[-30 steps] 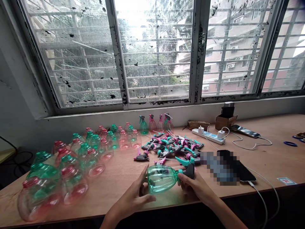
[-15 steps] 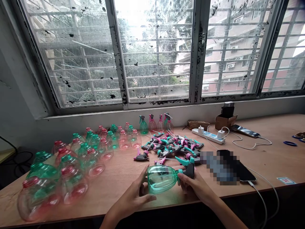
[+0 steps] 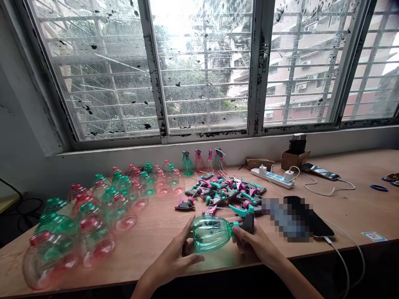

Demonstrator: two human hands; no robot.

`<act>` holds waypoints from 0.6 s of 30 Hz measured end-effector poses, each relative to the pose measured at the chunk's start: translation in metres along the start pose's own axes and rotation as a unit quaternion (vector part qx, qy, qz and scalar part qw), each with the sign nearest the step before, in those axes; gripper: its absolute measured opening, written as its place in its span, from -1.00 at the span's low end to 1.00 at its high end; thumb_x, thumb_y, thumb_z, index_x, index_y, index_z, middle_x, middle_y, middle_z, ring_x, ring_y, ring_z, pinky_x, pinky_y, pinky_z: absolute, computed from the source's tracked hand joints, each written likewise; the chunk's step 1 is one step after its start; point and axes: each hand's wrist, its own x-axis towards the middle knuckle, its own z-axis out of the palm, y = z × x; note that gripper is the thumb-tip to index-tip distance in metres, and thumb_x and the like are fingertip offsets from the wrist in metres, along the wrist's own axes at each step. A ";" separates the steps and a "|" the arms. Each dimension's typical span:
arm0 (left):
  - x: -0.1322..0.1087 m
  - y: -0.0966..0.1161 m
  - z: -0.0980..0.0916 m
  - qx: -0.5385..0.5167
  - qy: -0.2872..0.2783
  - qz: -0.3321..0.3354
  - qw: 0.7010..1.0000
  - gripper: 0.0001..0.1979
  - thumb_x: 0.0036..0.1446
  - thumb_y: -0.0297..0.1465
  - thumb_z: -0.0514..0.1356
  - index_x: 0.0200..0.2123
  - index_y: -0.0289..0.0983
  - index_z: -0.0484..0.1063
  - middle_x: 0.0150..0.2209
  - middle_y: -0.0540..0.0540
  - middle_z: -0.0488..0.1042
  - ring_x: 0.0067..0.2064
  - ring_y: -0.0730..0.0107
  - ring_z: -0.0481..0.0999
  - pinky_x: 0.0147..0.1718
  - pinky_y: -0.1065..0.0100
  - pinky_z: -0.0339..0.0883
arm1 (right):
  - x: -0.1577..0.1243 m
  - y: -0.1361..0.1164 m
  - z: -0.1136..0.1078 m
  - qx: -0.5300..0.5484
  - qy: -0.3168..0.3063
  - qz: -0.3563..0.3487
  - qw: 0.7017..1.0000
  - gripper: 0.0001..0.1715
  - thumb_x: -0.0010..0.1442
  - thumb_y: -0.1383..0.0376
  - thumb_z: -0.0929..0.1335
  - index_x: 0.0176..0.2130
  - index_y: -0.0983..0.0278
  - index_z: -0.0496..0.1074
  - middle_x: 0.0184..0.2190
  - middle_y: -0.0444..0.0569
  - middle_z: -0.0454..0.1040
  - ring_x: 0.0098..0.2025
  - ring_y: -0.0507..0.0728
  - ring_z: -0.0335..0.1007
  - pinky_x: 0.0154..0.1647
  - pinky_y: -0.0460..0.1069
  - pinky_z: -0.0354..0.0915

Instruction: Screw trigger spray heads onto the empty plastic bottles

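Observation:
A clear green plastic bottle [image 3: 209,233] lies on its side at the near edge of the wooden table [image 3: 349,207]. My left hand [image 3: 174,259] cups its base, thumb and fingers curled round it. My right hand [image 3: 254,246] is closed round the bottle's neck and the teal-and-grey spray trigger head [image 3: 246,219] that sits on it. Just behind lies a pile of loose pink and teal spray heads [image 3: 224,190].
Many empty green and pink bottles [image 3: 93,216] crowd the table's left. Three capped spray bottles [image 3: 202,162] stand by the window sill. A power strip [image 3: 273,177], chargers, cables, phones [image 3: 319,171] and a small cardboard box [image 3: 295,158] occupy the right.

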 end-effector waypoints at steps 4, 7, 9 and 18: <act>0.001 0.002 0.000 0.022 0.001 0.003 1.000 -0.04 0.10 -0.46 0.34 0.47 -0.11 -0.06 -0.06 -0.08 0.47 -0.15 0.26 0.40 -0.18 0.36 0.30 | 0.000 0.002 -0.001 0.003 -0.002 0.000 1.000 -0.53 0.13 -0.06 0.53 -0.27 0.28 0.53 -0.55 -0.10 0.56 -0.64 0.02 0.37 -0.59 -0.06 0.27; 0.001 0.001 0.000 0.039 0.007 0.003 0.999 -0.06 0.10 -0.47 0.34 0.47 -0.13 -0.03 -0.18 -0.03 0.46 -0.26 0.34 0.34 -0.26 0.38 0.25 | -0.001 0.002 -0.001 0.004 -0.003 0.002 1.000 -0.53 0.13 -0.06 0.53 -0.26 0.28 0.52 -0.54 -0.10 0.56 -0.64 0.02 0.37 -0.59 -0.07 0.26; 0.001 -0.001 -0.001 0.046 0.017 0.002 0.999 -0.04 0.10 -0.47 0.35 0.47 -0.11 -0.05 -0.17 -0.02 0.46 -0.29 0.36 0.31 -0.27 0.38 0.24 | -0.001 0.002 -0.001 0.004 -0.002 0.002 1.000 -0.52 0.13 -0.06 0.53 -0.26 0.28 0.52 -0.54 -0.10 0.56 -0.64 0.02 0.38 -0.59 -0.07 0.27; 0.001 0.001 -0.002 -0.014 -0.020 0.020 1.000 0.01 0.10 -0.47 0.35 0.48 -0.02 -0.13 0.20 -0.12 0.40 0.03 0.18 0.43 -0.06 0.31 0.33 | 0.001 0.005 -0.002 0.009 0.000 -0.001 1.000 -0.51 0.13 -0.06 0.53 -0.22 0.27 0.49 -0.55 -0.12 0.56 -0.67 0.02 0.38 -0.62 -0.09 0.24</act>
